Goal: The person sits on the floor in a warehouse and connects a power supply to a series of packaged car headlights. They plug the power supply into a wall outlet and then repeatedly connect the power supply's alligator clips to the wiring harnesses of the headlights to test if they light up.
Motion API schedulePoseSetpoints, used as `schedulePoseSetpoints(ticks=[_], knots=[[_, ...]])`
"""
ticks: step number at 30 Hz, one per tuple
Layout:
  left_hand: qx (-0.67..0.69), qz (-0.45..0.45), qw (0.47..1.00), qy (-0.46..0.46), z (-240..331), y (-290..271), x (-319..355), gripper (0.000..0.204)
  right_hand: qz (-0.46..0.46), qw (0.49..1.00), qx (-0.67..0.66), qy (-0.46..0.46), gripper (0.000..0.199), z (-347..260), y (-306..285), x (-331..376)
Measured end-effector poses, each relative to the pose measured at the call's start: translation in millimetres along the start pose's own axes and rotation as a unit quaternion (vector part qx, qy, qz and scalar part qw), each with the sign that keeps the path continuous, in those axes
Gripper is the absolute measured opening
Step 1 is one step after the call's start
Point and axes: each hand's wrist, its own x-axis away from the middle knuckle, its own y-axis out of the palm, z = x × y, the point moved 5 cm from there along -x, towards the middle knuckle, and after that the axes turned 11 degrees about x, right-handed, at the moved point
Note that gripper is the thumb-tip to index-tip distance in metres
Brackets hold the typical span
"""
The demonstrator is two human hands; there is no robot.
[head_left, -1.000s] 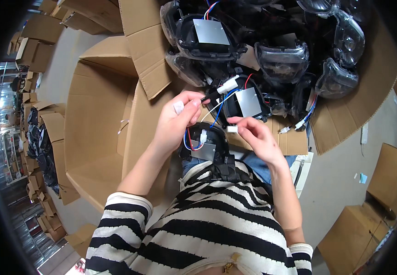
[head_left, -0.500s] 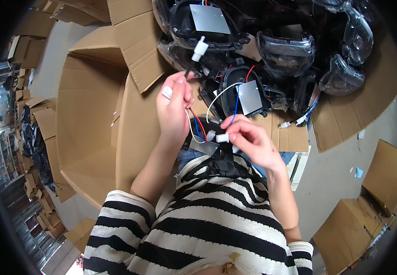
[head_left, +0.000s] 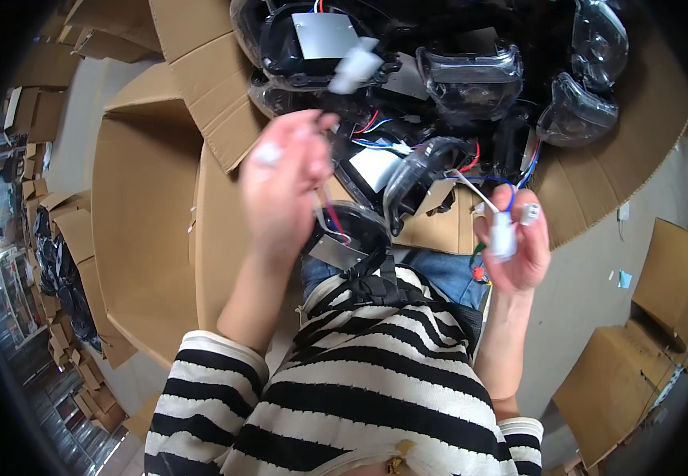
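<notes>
My left hand, blurred by motion, is closed around a thin cable that ends in a white connector above the fingers. A smaller white plug shows at its knuckles. Red and white wires run from this hand down to a black headlight at my lap, which has a silver plate. On the right, my right hand grips a white wire connector, with a second small white plug by the fingertips. White and blue wires stretch from it to a tilted headlight with a clear lens.
Several more headlights lie heaped in a large cardboard box ahead of me. An open carton stands at the left. Further cartons sit on the floor at the right.
My right hand has moved right, drawing the wires taut, and the headlight on them has tipped on edge. My left hand has shifted slightly left with its cable. The view has shifted a little.
</notes>
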Motion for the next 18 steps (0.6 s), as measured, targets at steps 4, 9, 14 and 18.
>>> schedulePoseSetpoints(ticks=[4, 9, 14, 18], knots=[[-0.004, -0.026, 0.999, 0.035, 67, 6, 48, 0.021, 0.007, 1.000, 0.020, -0.004, 0.017, 3, -6, 7], [-0.099, -0.099, 0.958, 0.252, 234, -40, 93, 0.016, 0.016, 0.999, -0.033, 0.024, 0.014, 10, -2, 19], [-0.398, 0.193, 0.755, 0.484, 336, -162, 83, 0.020, 0.018, 0.998, -0.033, 0.059, 0.015, 20, 11, 28], [-0.711, 0.119, 0.632, 0.284, 228, -260, 11, 0.026, 0.051, 0.995, -0.032, 0.074, 0.017, 27, 14, 35]])
